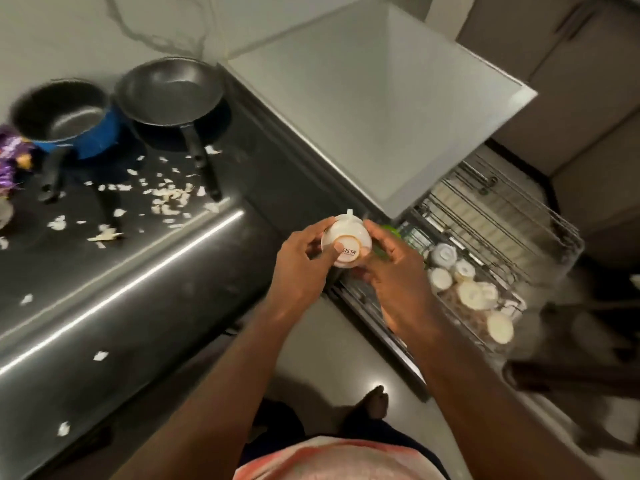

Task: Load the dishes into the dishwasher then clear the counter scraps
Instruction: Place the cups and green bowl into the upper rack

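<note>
Left grip (304, 261) and right grip (391, 271) both curl round one cup (346, 242). The desk (138, 306) ends beside the pulled-out rack (540, 233), which holds upturned cups (441, 278). The cup, base up, likely for draining, hangs off the desk's right edge. Scraps (169, 199) litter the desk.

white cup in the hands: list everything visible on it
The white cup looks like glossy ceramic, small and rounded. It is turned base toward the camera, so its inside is hidden. The base has a brownish foot ring with printed lettering, partly covered. A handle sticks out on its far side. The left hand grips one side with the thumb on the base, and the right hand grips the other. It is held in the air near the wire rack.
</note>
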